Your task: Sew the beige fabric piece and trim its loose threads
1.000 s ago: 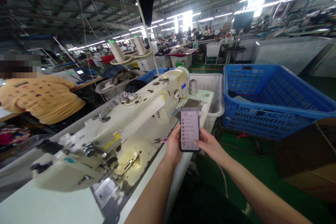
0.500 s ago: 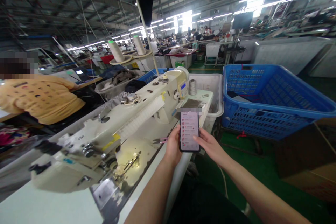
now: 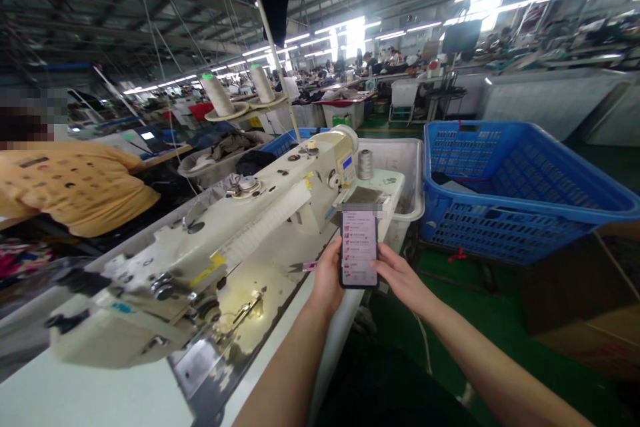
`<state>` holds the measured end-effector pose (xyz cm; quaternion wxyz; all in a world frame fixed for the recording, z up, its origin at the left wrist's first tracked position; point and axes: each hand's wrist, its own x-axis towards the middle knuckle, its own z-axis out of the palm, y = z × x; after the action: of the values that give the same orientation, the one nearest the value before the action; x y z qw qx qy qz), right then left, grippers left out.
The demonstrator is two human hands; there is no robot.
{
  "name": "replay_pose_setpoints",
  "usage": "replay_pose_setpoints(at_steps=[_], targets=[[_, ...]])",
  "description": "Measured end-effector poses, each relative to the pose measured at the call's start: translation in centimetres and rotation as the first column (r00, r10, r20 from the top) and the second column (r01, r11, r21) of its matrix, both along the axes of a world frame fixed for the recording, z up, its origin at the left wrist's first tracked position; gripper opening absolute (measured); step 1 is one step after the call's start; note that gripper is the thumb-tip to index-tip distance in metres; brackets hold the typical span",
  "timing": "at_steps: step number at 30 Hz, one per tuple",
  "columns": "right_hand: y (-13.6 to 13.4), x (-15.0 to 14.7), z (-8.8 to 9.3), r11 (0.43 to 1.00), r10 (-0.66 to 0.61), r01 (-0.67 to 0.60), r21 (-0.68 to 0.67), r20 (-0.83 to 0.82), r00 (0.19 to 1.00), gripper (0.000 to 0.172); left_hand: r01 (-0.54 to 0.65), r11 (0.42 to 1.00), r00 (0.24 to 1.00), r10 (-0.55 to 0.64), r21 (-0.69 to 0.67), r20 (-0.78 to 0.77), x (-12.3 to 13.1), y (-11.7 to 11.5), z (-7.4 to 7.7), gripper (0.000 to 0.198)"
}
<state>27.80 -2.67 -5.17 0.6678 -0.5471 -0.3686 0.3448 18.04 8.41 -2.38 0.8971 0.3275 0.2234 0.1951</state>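
A black-framed phone [image 3: 359, 248] with a lit screen showing a list is held upright over the table's front edge. My left hand [image 3: 329, 277] is closed round its left side. At the phone's right edge is my right hand [image 3: 399, 275], its thumb on the lower right of the screen and its other fingers hidden behind. Small pink-handled snips [image 3: 306, 267] lie on the machine bed just left of my left hand. The cream sewing machine [image 3: 270, 193] stretches across the table to the left, its needle area lit.
A blue plastic basket [image 3: 505, 203] stands at the right, with a cardboard box [image 3: 590, 340] below it. A grey bin [image 3: 413, 177] is behind the table [image 3: 125, 393]. Thread cones [image 3: 217, 95] stand above the machine. A person in a yellow shirt [image 3: 75, 187] sits at the left.
The view has shifted slightly, so the machine sits a little further left. My right thumb has moved slightly on the phone, and the list on the screen has scrolled a little upward.
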Motion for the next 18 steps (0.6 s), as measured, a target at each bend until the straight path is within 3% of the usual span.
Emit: replay_pose_setpoints(at_steps=[5,9,12,18], targets=[[-0.09,0.02,-0.12,1.0,-0.009,0.009,-0.018,-0.01,1.0,0.043,-0.007,1.0,1.0,0.007,-0.009,0.002,0.08,0.04,0.12,0.038],[-0.24,-0.05,-0.76,0.996,0.092,-0.091,0.006,-0.01,0.996,0.068,-0.02,1.0,1.0,0.02,0.001,0.007,0.14,0.11,-0.03,0.035],[-0.39,-0.26,-0.87,0.995,0.1,-0.1,-0.016,0.042,0.994,0.08,-0.023,1.0,1.0,0.023,0.0,0.002,0.13,0.16,-0.14,0.035],[-0.43,-0.43,-0.63,0.996,0.085,-0.083,-0.037,0.068,0.994,0.081,-0.058,0.998,0.998,0.059,0.007,-0.022,0.03,0.0,0.03,0.034]])
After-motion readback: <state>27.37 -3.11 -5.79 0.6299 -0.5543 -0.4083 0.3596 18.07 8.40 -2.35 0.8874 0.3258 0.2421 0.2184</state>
